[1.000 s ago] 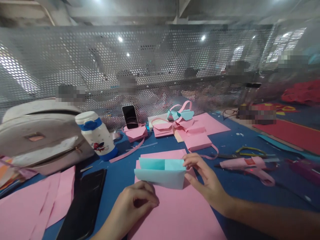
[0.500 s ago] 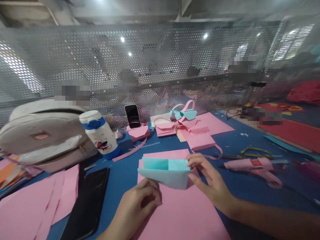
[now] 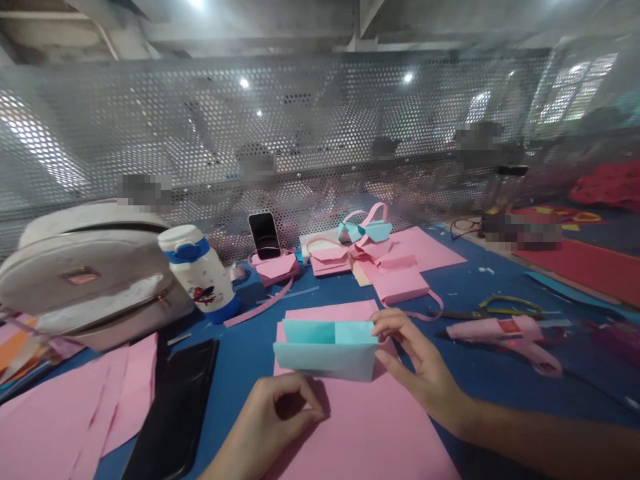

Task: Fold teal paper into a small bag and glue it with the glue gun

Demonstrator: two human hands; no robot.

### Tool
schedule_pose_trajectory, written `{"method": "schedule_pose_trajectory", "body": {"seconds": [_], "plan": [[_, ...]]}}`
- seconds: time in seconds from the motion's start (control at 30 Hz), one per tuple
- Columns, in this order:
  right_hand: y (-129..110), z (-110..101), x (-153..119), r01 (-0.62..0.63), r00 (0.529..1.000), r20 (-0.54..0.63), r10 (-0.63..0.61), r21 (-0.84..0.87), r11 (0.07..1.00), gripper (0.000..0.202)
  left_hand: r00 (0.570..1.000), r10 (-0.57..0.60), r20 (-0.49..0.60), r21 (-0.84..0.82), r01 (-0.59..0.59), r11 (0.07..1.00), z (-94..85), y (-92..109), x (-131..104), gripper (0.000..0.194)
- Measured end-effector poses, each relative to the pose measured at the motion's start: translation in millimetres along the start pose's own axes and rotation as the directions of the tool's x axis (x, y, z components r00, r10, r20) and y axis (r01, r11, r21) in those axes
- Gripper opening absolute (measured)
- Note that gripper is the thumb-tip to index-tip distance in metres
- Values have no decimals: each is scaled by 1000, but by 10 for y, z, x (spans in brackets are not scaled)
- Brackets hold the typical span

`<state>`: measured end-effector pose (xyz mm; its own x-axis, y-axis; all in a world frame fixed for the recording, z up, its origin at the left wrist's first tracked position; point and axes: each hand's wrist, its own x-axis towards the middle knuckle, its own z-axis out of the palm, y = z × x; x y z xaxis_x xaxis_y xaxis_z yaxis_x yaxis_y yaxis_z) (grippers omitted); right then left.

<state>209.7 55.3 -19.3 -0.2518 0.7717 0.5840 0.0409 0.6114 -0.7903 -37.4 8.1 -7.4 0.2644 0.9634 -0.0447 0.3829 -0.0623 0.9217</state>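
A light blue folded paper pocket [image 3: 325, 357] stands on a large pink paper sheet [image 3: 370, 427], its top gaping so the brighter inside shows. My right hand [image 3: 425, 377] pinches the pocket's right end between thumb and fingers. In front of the pocket, apart from it, my left hand [image 3: 275, 420] rests on the pink sheet with curled fingers. Its thumb and fingertip come together over the sheet, and I see nothing between them.
A pink glue gun [image 3: 510, 333] and scissors [image 3: 510, 307] lie at right. Small pink paper bags [image 3: 400, 283] sit behind. At left are a black phone [image 3: 173, 413], a bottle [image 3: 200, 273], a backpack [image 3: 90, 280] and pink sheets [image 3: 65, 413]. A perforated metal screen [image 3: 310, 127] stands behind.
My left hand has drawn slightly away from the blue pocket's front, so more of its lower edge shows. The right hand keeps its hold at the right end.
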Motion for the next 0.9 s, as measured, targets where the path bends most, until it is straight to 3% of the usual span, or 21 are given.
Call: {"method": "schedule_pose_trajectory", "body": {"seconds": [0.23,0.5,0.67,0.9], "plan": [[-12,-4,-1,-7,1000,0,7,-15,1000,19,996,81,37,-107,-77,991,0,44,15,9],[-8,4,10,0,1000,9,0,-14,1000,19,999,-30,-26,-65,28,998,-16,36,18,12],[2,-1,3,-7,1000,18,7,-11,1000,19,998,-22,-51,4,22,1000,-19,68,16,23],[-12,3,6,-1,1000,12,1,-6,1000,18,998,-52,-43,-60,50,997,-14,48,12,20]]}}
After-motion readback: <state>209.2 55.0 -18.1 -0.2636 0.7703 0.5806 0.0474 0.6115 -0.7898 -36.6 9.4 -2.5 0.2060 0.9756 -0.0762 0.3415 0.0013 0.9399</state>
